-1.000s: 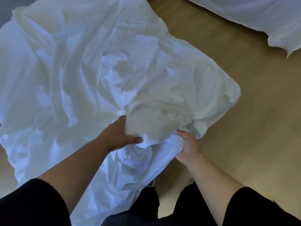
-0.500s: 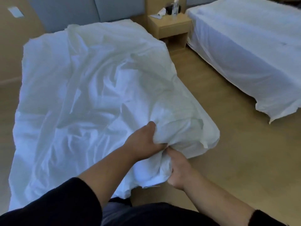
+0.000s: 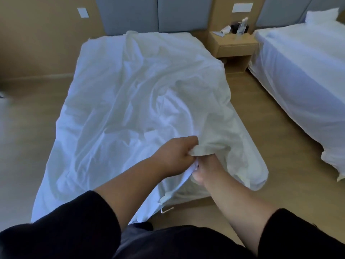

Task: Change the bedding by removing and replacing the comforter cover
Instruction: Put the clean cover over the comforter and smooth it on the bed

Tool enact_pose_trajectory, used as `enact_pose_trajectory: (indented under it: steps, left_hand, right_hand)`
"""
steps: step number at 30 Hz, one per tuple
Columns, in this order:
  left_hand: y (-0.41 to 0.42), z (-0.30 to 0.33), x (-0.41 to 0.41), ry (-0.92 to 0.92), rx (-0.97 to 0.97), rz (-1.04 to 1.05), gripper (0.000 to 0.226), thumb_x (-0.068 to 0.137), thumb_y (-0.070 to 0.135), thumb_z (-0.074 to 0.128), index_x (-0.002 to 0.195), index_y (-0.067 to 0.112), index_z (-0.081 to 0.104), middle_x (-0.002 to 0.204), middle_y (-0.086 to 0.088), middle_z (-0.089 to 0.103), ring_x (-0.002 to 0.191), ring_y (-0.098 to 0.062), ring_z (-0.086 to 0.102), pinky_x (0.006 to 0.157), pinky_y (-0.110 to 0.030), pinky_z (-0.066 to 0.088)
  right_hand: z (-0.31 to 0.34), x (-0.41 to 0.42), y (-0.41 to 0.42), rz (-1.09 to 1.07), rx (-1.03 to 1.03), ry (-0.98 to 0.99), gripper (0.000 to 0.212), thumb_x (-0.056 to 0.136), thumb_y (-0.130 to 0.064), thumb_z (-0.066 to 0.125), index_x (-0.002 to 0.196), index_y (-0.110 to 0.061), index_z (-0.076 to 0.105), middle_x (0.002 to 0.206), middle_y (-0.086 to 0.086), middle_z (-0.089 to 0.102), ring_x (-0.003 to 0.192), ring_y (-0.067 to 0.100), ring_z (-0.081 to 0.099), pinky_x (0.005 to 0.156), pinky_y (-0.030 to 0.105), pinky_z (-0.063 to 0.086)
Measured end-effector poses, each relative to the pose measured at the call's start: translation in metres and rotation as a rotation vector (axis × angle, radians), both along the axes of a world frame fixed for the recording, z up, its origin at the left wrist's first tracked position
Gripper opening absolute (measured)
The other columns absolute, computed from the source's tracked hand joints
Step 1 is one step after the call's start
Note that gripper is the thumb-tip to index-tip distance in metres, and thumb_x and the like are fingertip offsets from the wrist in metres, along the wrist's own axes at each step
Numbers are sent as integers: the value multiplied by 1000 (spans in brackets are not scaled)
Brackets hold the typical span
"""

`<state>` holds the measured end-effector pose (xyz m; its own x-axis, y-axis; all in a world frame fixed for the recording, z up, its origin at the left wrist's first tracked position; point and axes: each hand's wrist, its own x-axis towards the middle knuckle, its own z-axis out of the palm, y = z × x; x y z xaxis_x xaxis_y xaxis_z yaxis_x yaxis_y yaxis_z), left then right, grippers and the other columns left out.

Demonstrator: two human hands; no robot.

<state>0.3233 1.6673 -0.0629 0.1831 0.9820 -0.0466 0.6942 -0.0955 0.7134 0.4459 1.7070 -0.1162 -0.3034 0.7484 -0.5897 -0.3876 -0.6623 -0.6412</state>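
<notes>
Left hand (image 3: 175,156) bunches the comforter cover (image 3: 130,101) at the bed's near right corner; right hand (image 3: 205,169), touching it, pinches cloth beneath. From that grip the cover's long axis runs toward twelve o'clock, bulk lying at eleven.

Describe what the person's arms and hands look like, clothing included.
Both arms wear black sleeves pushed up toward the elbows, leaving the forearms bare. The left hand and right hand are bare too: no gloves, and no watch, bracelet or ring shows on the visible parts.
</notes>
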Motion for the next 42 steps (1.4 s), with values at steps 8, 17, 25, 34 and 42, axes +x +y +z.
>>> enact_pose_trajectory:
  steps: [8,17,25,34,42]
  left_hand:
    - [-38,-111,-35,538,217,381,68,56,19,85,121,14,67,120,-10,62,106,-38,59,96,-48,44]
    - [-50,-205,-60,339,-281,610,127,71,61,73,154,26,-16,164,-4,0,147,-33,19,118,-52,22]
    - [-80,-268,-104,179,-397,508,88,90,50,58,157,13,15,163,-2,19,148,-23,20,122,-42,16]
    - [-83,-292,-68,-54,-152,498,109,80,88,30,151,4,34,151,-14,39,140,-35,35,114,-60,26]
    - [19,-270,-72,-504,-370,1099,126,53,72,79,155,31,17,161,4,23,149,-14,22,122,-26,14]
  right_hand:
    - [-8,1,-9,53,15,218,56,92,-18,49,144,1,47,144,20,53,136,34,48,119,50,29]
    - [27,-32,39,-3,151,197,36,96,-52,59,119,-27,71,115,-1,70,107,18,67,97,38,52]
    - [28,-65,75,-29,233,349,80,91,-73,39,153,-22,40,155,8,43,141,37,42,118,59,27]
    - [14,-85,107,-188,189,122,95,79,-80,50,137,-6,58,136,9,57,128,32,53,107,57,44]
    - [3,-93,96,-5,299,-65,63,95,-60,49,139,-16,54,138,9,62,127,31,59,106,50,47]
